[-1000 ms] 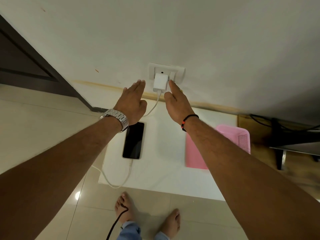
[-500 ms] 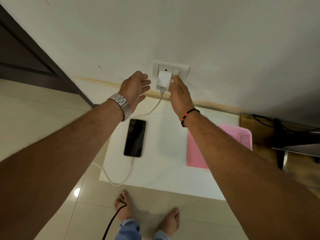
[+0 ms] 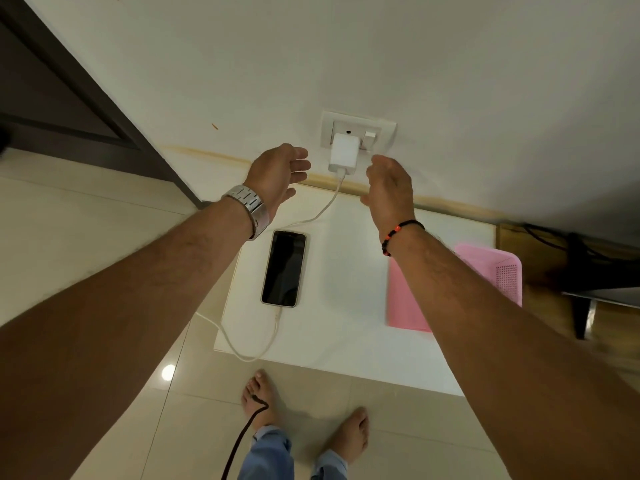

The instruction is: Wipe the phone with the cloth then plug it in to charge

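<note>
Both hands empty, fingers loose: left hand (image 3: 277, 174), right hand (image 3: 389, 188), flanking charger (image 3: 343, 154) upper centre. Phone (image 3: 284, 268), centre frame: likely rigid, slick, fragile glass; hold by edges.

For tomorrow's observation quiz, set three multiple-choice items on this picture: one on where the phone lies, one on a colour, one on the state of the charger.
1. Where does the phone lie?
A. in the basket
B. on the white table
C. on the floor

2. What colour is the basket?
A. pink
B. green
C. black

3. What is the charger's state?
A. lying on the table
B. held in the right hand
C. plugged into the wall socket

Key: 1 B, it lies face up on the table top; 2 A, its mesh wall is pink; 3 C, it sits in the socket, with the left hand and right hand both off it.
</note>
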